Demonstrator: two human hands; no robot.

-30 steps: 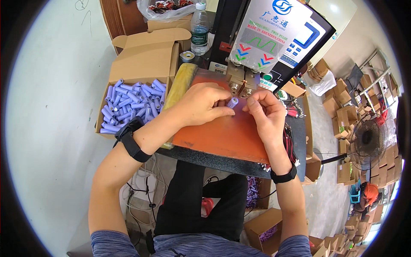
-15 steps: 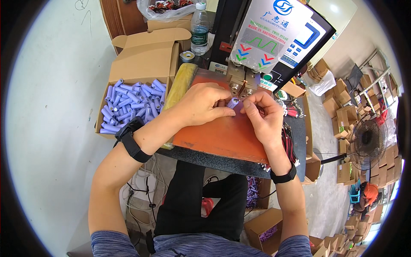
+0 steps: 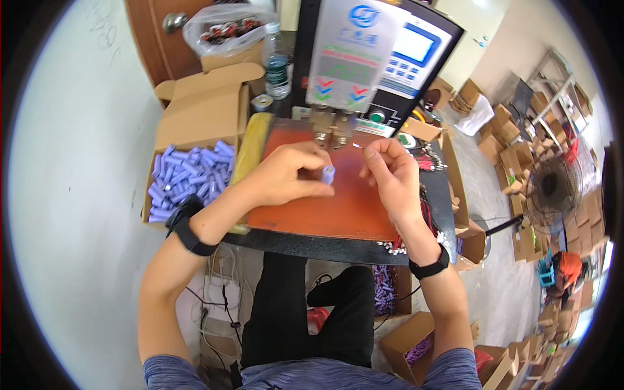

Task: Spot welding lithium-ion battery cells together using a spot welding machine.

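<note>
My left hand point(image 3: 292, 174) curls around a purple cylindrical battery cell point(image 3: 328, 174), its end facing up between thumb and fingers. Just right of it, my right hand point(image 3: 394, 168) pinches a small thin silvery strip point(image 3: 357, 145) that sticks out toward the welding machine's head. Both hands are over an orange mat point(image 3: 312, 218). The paired metal electrodes point(image 3: 330, 138) of the spot welder point(image 3: 354, 58) are just beyond the cell, apart from it. Whether a wire trails from the strip inside my right hand is hidden.
An open cardboard box point(image 3: 148, 195) full of purple cells stands at the left, beside a yellow wrapped bundle point(image 3: 252, 153). Behind are a water bottle point(image 3: 276, 68) and a tape roll point(image 3: 262, 103). Red and black wires point(image 3: 426, 208) lie at the table's right edge.
My left hand has drawn the cell back from the electrodes, toward me. My right hand has moved apart from it, with the silvery strip now showing. The view has shifted a little.
</note>
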